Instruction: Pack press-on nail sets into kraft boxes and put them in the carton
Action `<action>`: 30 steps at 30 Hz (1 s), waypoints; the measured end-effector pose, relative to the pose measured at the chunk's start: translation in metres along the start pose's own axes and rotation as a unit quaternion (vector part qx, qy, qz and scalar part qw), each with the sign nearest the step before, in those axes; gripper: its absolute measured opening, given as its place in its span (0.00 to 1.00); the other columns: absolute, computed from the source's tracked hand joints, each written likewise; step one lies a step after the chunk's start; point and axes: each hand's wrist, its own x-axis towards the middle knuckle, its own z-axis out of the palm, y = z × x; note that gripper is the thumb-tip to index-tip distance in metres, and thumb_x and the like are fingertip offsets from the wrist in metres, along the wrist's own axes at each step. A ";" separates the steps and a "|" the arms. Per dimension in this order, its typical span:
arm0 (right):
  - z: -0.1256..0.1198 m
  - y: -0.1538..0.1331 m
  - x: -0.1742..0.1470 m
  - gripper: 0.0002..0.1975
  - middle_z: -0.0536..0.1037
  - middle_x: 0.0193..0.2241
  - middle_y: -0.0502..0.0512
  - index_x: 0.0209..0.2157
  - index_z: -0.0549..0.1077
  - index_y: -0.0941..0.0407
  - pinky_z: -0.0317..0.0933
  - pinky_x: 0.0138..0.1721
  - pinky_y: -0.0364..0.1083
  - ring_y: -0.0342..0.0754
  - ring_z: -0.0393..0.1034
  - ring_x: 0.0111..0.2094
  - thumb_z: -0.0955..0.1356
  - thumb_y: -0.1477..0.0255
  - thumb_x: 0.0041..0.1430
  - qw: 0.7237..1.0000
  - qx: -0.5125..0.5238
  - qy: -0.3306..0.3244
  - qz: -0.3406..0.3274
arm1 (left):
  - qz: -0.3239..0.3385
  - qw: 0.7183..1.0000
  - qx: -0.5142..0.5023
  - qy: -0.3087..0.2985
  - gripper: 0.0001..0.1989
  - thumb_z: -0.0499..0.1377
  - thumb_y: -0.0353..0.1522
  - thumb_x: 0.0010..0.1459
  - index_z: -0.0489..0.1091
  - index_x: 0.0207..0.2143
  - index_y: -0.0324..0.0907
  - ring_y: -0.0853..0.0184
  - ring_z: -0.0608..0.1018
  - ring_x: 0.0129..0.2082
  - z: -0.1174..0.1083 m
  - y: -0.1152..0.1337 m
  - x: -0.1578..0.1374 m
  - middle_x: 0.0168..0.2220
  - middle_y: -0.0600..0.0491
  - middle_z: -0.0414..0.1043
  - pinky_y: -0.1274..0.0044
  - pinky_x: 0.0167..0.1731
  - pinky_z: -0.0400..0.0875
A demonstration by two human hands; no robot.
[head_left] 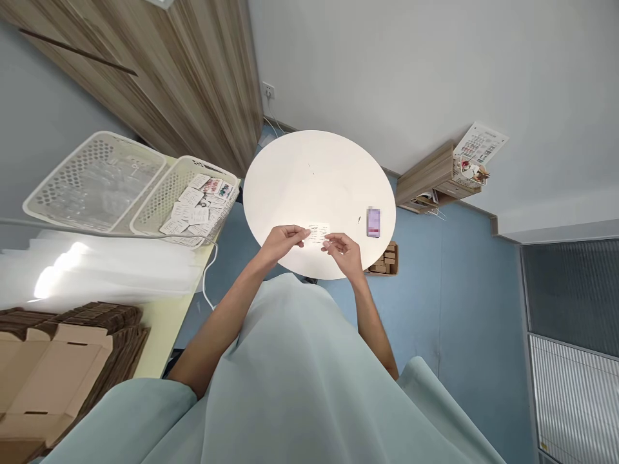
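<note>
Between my two hands is a small white card (319, 233) with lines of dark print, above the near part of a round white table (309, 174). My left hand (284, 242) pinches the card's left edge between thumb and fingers. At the opposite edge, my right hand (344, 250) grips the card with thumb and index finger, its other fingers curled. The print is too small to read. To the right on the tabletop lies a phone (373, 222) with a pinkish-purple screen.
Left, a white basket (138, 222) holds several printed cards (193, 206); another basket (33, 205) holds clear plastic items. Flattened cardboard boxes (58, 367) are stacked nearer me. A carton of small brown boxes (387, 261) sits below the table's right edge. A wooden shelf (425, 174) stands against the wall.
</note>
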 end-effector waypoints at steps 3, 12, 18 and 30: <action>-0.002 0.006 0.001 0.17 0.84 0.42 0.54 0.46 0.80 0.51 0.75 0.44 0.50 0.50 0.84 0.38 0.75 0.53 0.64 1.000 -0.002 -0.004 -0.001 | 0.019 0.999 0.026 0.009 0.28 0.71 0.60 0.51 0.81 0.31 0.44 0.60 0.79 0.33 0.003 0.000 0.000 0.27 0.50 0.77 0.70 0.36 0.73; 0.001 -0.003 0.005 0.30 0.69 0.72 0.56 0.66 0.74 0.44 0.71 0.63 0.60 0.60 0.66 0.69 0.77 0.61 0.65 0.954 -0.270 -0.009 -0.133 | 0.061 0.991 0.113 0.034 0.27 0.68 0.59 0.55 0.79 0.31 0.45 0.62 0.76 0.28 0.009 -0.011 0.001 0.28 0.50 0.78 0.72 0.30 0.69; 0.015 0.001 0.017 0.44 0.72 0.69 0.58 0.78 0.57 0.43 0.62 0.70 0.66 0.63 0.62 0.71 0.75 0.73 0.66 0.909 -0.364 -0.119 -0.165 | 0.063 0.988 0.138 0.043 0.26 0.66 0.59 0.58 0.78 0.30 0.46 0.61 0.77 0.30 0.010 -0.019 -0.001 0.30 0.50 0.80 0.71 0.33 0.71; 0.010 0.019 0.020 0.56 0.70 0.70 0.61 0.80 0.46 0.41 0.78 0.57 0.55 0.58 0.72 0.67 0.78 0.52 0.61 0.991 -0.005 -0.124 -0.045 | -0.067 0.994 -0.089 0.007 0.35 0.72 0.63 0.49 0.84 0.43 0.43 0.56 0.83 0.46 0.009 -0.045 -0.003 0.44 0.44 0.84 0.63 0.54 0.79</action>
